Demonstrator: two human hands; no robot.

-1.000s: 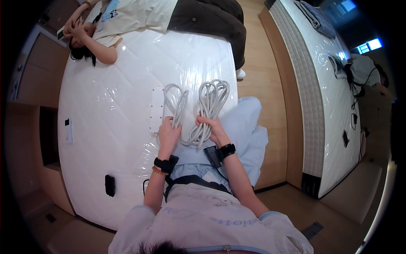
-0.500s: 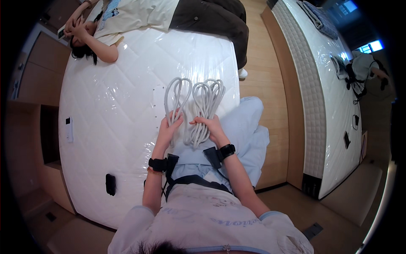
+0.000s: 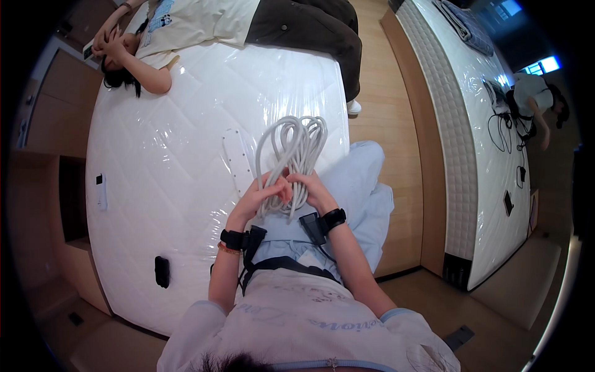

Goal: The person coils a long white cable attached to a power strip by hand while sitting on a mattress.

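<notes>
A light grey cable point(image 3: 310, 139), gathered in several long loops, is held above my lap. My left hand point(image 3: 260, 197) is closed round the left-hand loops, its fingers reaching in among the strands. Right beside it, my right hand point(image 3: 312, 188) grips the main bundle from the right side, thumb across the strands. The two hands nearly touch, and the loops overlap between them. On the mattress just left of the cable lies a long white strip point(image 3: 237, 158) with small dark spots, resembling a power strip. Some fingertips are hidden behind the cable.
I sit on a plastic-wrapped white mattress point(image 3: 167, 204). A white remote-like object point(image 3: 101, 192) and a black object point(image 3: 162, 271) lie at left. One person point(image 3: 211, 22) lies across the far end. Another person point(image 3: 534, 99) is by the second mattress point(image 3: 462, 155) at right.
My left hand has moved right, bringing its cable loops against the bundle in my right hand. More of the white strip shows. The person at far right has shifted an arm.
</notes>
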